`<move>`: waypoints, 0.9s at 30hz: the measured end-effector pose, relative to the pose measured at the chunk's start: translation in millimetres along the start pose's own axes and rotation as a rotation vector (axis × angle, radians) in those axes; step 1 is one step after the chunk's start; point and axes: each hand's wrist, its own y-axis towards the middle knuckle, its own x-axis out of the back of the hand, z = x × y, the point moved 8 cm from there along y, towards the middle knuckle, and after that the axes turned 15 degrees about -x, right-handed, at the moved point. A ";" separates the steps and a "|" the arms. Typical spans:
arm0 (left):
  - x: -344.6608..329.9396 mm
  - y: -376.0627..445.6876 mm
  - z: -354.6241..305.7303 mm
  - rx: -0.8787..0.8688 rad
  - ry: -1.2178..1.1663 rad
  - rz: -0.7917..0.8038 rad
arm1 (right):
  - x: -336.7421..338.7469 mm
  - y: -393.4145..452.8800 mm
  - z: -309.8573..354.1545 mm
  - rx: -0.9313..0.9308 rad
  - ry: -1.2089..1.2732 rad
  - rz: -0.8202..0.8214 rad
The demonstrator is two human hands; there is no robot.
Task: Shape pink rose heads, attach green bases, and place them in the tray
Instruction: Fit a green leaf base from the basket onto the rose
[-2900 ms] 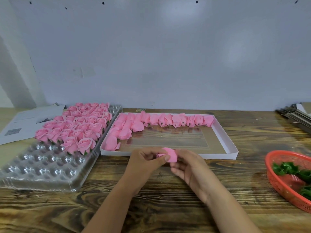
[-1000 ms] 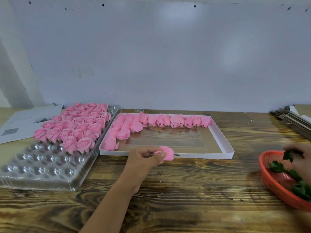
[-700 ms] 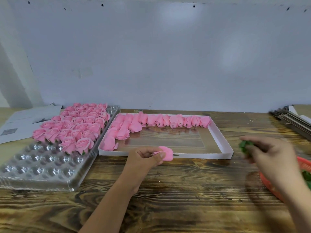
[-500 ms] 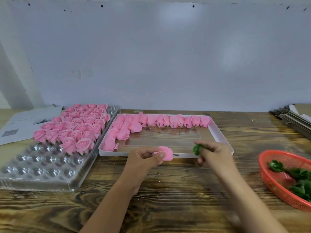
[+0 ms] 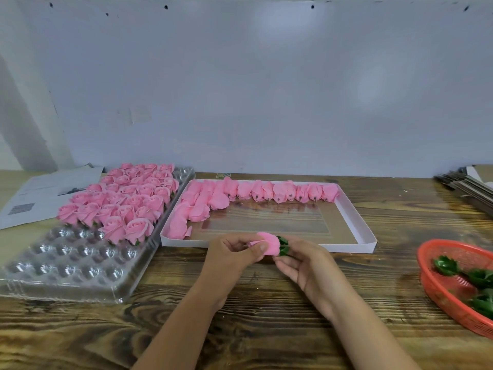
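Since half a second ago, the green base (image 5: 283,246) is brought over by the right hand (image 5: 304,259), pinched in its fingertips and pressed against the pink rose head (image 5: 268,243), which is held curled in the left hand (image 5: 232,252) over the table edge. Roughly half the clear tray (image 5: 69,265) is filled with finished roses (image 5: 125,201); plenty of unshaped heads (image 5: 266,192) are left in the white box (image 5: 357,228), more bases in the red basket (image 5: 437,287).
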 end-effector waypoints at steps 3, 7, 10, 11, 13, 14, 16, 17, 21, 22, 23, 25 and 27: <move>-1.8 -0.2 -0.8 -0.009 -0.005 0.019 | -2.6 -1.8 -1.9 -0.046 -0.019 0.053; 2.0 -0.2 2.4 0.006 0.017 -0.013 | 1.5 -2.6 2.2 -0.017 0.001 0.035; 6.8 0.0 4.9 0.031 0.024 -0.059 | 7.4 -3.1 6.7 0.027 0.038 -0.002; 7.6 -0.3 5.5 0.035 0.026 -0.066 | 7.7 -3.5 7.1 0.033 0.038 -0.007; 8.7 -0.2 6.0 0.034 0.038 -0.079 | 6.4 -4.4 6.5 0.045 0.024 -0.018; 9.1 -0.1 5.7 0.031 0.049 -0.084 | 5.7 -4.8 6.0 0.057 0.013 -0.026; 8.9 0.5 4.7 0.022 0.068 -0.085 | 4.4 -5.6 5.6 0.095 -0.027 -0.043; 8.5 0.6 3.9 0.017 0.071 -0.084 | 3.6 -6.0 5.2 0.115 -0.058 -0.051; 5.3 0.8 -0.5 -0.008 0.062 -0.057 | -0.2 -7.5 5.1 0.185 -0.174 -0.075; 4.9 0.7 -1.1 -0.014 0.064 -0.053 | -1.0 -7.8 5.5 0.201 -0.193 -0.079; 4.6 0.5 -1.5 -0.016 0.064 -0.050 | -1.5 -7.9 6.1 0.219 -0.212 -0.085; 4.2 0.3 -1.4 -0.014 0.063 -0.051 | -1.3 -8.3 7.5 0.255 -0.235 -0.095; 4.3 0.0 -0.8 -0.004 0.064 -0.049 | -1.1 -9.0 8.5 0.285 -0.244 -0.103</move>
